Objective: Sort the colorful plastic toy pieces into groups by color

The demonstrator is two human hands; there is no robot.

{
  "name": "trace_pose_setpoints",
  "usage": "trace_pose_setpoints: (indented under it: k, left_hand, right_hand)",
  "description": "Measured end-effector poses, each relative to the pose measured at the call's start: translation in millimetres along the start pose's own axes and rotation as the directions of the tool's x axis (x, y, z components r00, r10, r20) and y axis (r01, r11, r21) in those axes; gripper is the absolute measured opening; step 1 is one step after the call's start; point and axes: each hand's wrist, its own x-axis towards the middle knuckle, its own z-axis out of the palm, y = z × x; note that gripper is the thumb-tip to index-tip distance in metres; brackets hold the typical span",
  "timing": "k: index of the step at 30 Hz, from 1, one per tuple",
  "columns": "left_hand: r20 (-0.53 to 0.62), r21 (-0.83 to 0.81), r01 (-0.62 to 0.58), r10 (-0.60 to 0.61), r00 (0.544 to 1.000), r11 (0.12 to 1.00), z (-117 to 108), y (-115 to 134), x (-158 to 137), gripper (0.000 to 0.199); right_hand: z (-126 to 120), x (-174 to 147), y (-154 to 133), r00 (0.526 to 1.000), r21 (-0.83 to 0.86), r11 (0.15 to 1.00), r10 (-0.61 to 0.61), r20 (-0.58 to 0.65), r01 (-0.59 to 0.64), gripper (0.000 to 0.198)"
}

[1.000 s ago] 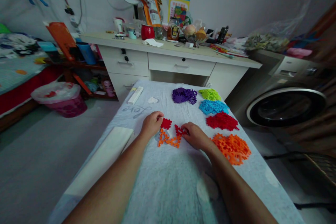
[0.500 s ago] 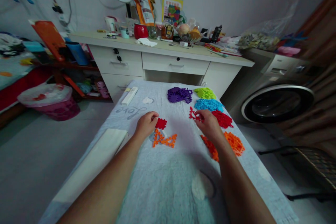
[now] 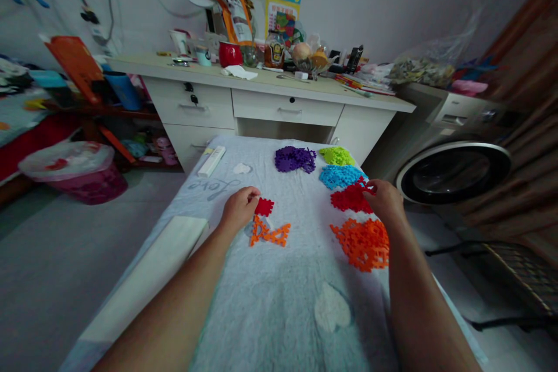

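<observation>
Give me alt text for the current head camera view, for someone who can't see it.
At a cloth-covered table, a person's left hand holds a red notched square while the right hand is at a red pile of pieces. Orange pieces lie near the left hand; an orange pile, blue pile and lime pile line the right, a purple pile the far end.

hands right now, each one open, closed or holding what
Left hand: closed, holding the edge of a red square.
Right hand: at the red pile; whether it grips anything cannot be told.
</observation>
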Motion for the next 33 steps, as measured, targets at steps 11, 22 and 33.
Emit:
trace_pose_setpoints:
  k: [11, 22, 33]
  left_hand:
    - [-0.008, 0.008, -0.011, 0.011, 1.0, 1.0, 0.5, -1.6, 0.4, 0.019]
    - [-0.002, 0.012, -0.007, 0.007, 1.0, 1.0, 1.8, -4.5, 1.7, 0.02]
    - [-0.012, 0.013, -0.004, 0.004, 1.0, 1.0, 0.5, -1.8, 0.2, 0.019]
  right_hand:
    - [2.8, -2.3, 4.6, 0.998, -0.045, 0.999, 0.024, 0.054, -0.022, 0.033]
    - [0.0, -5.2, 2.8, 0.997, -0.064, 0.997, 0.041, 0.072, -0.036, 0.035]
    - [4.9, -7.8, -1.9, 0.996, -0.104, 0.994, 0.024, 0.091, -0.014, 0.03]
